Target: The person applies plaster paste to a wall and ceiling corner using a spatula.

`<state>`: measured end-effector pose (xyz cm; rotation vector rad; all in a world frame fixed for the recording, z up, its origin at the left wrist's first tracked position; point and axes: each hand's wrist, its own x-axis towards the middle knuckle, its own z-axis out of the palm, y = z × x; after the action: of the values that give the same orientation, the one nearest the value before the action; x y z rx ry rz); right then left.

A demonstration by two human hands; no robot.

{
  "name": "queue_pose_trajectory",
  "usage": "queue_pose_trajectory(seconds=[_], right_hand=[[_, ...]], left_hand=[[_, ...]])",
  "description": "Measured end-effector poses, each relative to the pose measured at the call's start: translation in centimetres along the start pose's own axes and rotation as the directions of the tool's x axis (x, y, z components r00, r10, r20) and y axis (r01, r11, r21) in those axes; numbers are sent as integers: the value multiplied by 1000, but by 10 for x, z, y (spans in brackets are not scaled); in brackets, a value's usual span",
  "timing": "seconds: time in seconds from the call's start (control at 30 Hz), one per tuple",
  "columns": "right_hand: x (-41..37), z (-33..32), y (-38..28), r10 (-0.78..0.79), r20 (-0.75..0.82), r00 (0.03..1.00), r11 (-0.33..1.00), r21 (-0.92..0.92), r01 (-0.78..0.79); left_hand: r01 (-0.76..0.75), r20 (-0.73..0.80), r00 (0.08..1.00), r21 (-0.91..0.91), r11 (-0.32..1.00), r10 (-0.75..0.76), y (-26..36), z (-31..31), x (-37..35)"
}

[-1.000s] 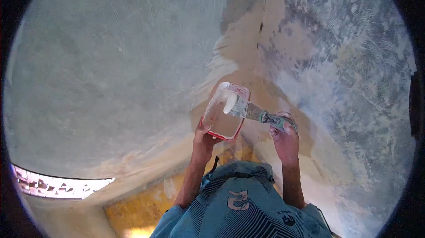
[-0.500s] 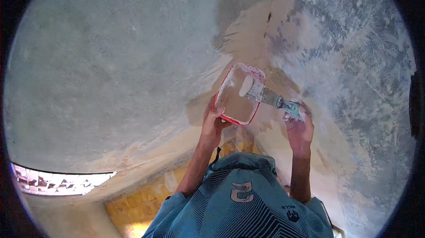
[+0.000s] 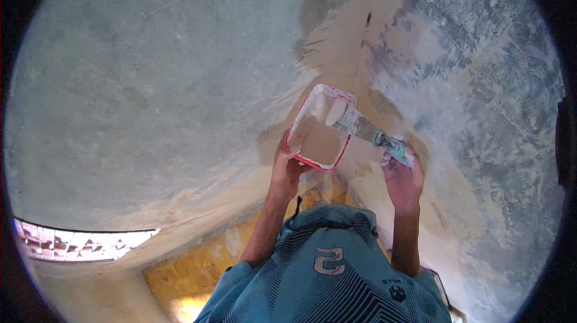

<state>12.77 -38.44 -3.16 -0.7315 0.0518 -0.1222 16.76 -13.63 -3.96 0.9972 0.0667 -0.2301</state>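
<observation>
My left hand (image 3: 290, 163) grips the near left side of a red-rimmed tray (image 3: 341, 157), its thumb over the rim. Pale wet paste (image 3: 321, 142) covers the inside of the tray. My right hand (image 3: 404, 169) is closed around the green handle of a putty knife (image 3: 365, 129). The knife's blade end reaches over the tray's right rim, with a lump of pale paste on it. White smears mark the fingers of my right hand.
Two rough plastered walls, one on the left (image 3: 150, 94) and one on the right (image 3: 481, 112), meet at a cracked corner. A barred opening (image 3: 84, 245) is at lower left. Yellow-brown flooring (image 3: 186, 272) lies below.
The tray has shifted very slightly left. My right hand has turned the knife handle a little, and its fingers have shifted on it. The blade end remains over the tray.
</observation>
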Motion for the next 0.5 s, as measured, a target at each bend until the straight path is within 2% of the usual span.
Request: queue_pose_trajectory(seconds=[0.27, 0.37, 0.5], right_hand=[[4, -6, -10, -8, -20, 1000, 1000, -11, 7], [7, -9, -11, -21, -39, 999, 999, 44, 22], [11, -12, -14, -53, -3, 999, 997, 59, 53]], left_hand=[[14, -17, 1000, -31, 999, -15, -8, 2, 1], [7, -7, 1000, -64, 998, -8, -14, 1, 1], [10, 8, 1000, -99, 995, -9, -16, 1, -1]])
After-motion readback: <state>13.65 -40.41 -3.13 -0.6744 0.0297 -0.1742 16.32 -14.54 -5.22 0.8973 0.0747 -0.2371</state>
